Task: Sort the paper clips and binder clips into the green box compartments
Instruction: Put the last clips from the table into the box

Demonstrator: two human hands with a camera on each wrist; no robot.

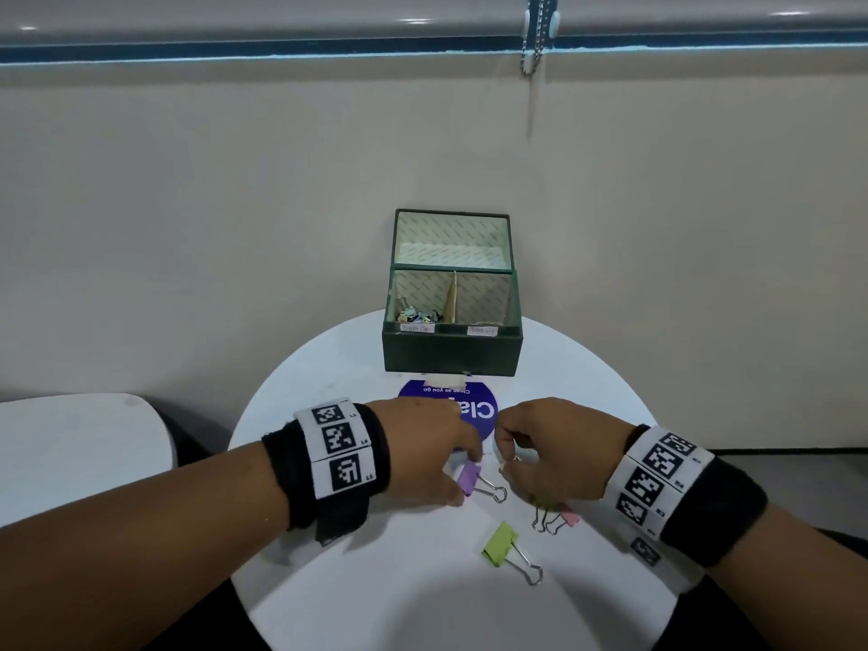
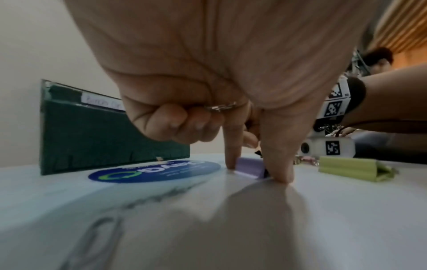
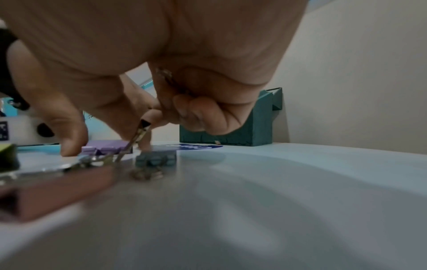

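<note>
The green box (image 1: 452, 350) stands open at the table's far side, with several clips in its left compartment. My left hand (image 1: 466, 479) pinches the purple binder clip (image 2: 249, 167) between thumb and index finger, and the clip still lies on the table. My right hand (image 1: 505, 462), close to the right of it, pinches a thin metal clip (image 3: 141, 135) just above the table; its other fingers are curled. A grey-blue binder clip (image 3: 156, 159) lies under that hand. A green binder clip (image 1: 500, 542) and a pink binder clip (image 1: 569, 518) lie nearer me.
Everything sits on a small round white table (image 1: 375, 580) against a beige wall. A blue round sticker (image 1: 422, 392) lies between the box and my hands. Another white table (image 1: 70, 453) stands at the left.
</note>
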